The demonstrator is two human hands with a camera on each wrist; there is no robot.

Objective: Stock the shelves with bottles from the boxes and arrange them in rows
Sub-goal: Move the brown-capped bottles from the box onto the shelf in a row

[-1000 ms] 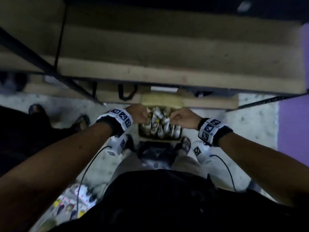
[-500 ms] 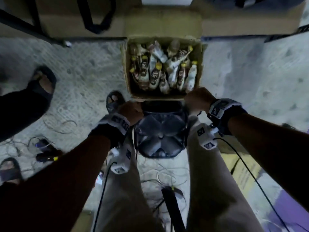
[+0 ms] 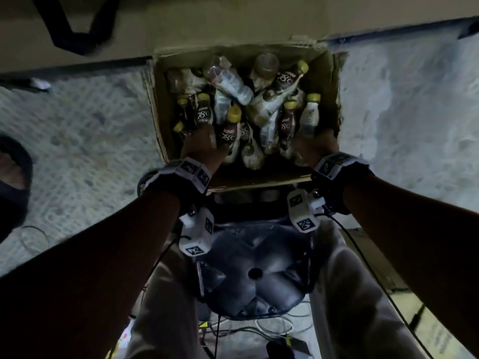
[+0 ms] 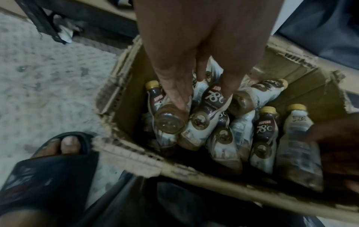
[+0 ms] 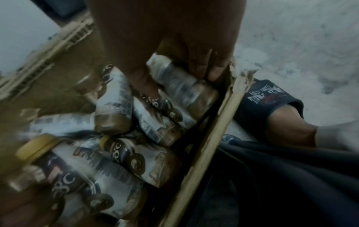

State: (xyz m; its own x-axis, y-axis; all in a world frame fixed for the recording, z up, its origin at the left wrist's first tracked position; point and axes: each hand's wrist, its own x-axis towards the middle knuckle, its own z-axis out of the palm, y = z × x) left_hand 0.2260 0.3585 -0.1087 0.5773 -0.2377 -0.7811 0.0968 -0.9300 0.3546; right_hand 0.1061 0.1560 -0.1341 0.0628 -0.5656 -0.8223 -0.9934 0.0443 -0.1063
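An open cardboard box (image 3: 328, 81) on the floor holds several coffee bottles with yellow caps, lying jumbled. Both hands reach into its near end. My left hand (image 3: 199, 143) points its straight fingers (image 4: 178, 98) down; they touch a brown-bottomed bottle (image 4: 169, 122) and a dark "78°C" bottle (image 4: 209, 104). My right hand (image 3: 315, 145) is at the box's right wall. Its thumb and fingers (image 5: 204, 69) curl round a white-labelled bottle (image 5: 180, 83), also seen as the white-labelled bottle (image 4: 297, 138) in the left wrist view.
A dark plastic stool (image 3: 254, 275) stands between my legs, just behind the box. My sandalled feet (image 4: 64, 145) flank the box. Another person's foot (image 3: 13, 172) is at far left. The shelf's lowest board (image 3: 233, 22) runs beyond the box. Cables (image 3: 259, 330) lie on the floor.
The view dropped from the shelves to the box. Both hands moved from the box's near edge down in among the bottles, and the right hand took hold of one.
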